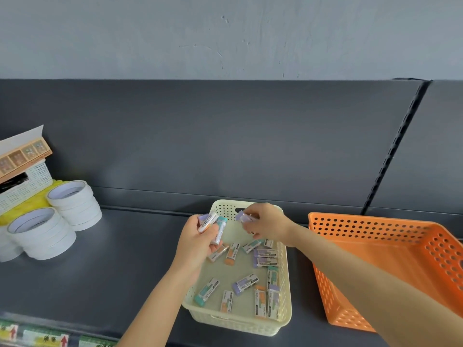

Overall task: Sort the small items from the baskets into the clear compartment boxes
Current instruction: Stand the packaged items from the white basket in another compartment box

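A cream perforated basket [284, 309] sits on the dark shelf and holds several wrapped erasers [245, 284] in purple, teal and orange sleeves. Over the basket's far left corner, my left hand [195, 242] grips a small bunch of erasers [213, 225], purple and teal ones showing. Just right of it, my right hand [266, 222] pinches one purple eraser [244, 217] by its end, above the basket's back rim. No clear compartment box shows plainly.
An orange perforated basket [375, 246] stands tilted at the right. Stacks of white tape rolls [72, 202] sit at the left, in front of a white basket [27, 186] topped by a tan box. Price labels [42, 334] line the shelf's front edge.
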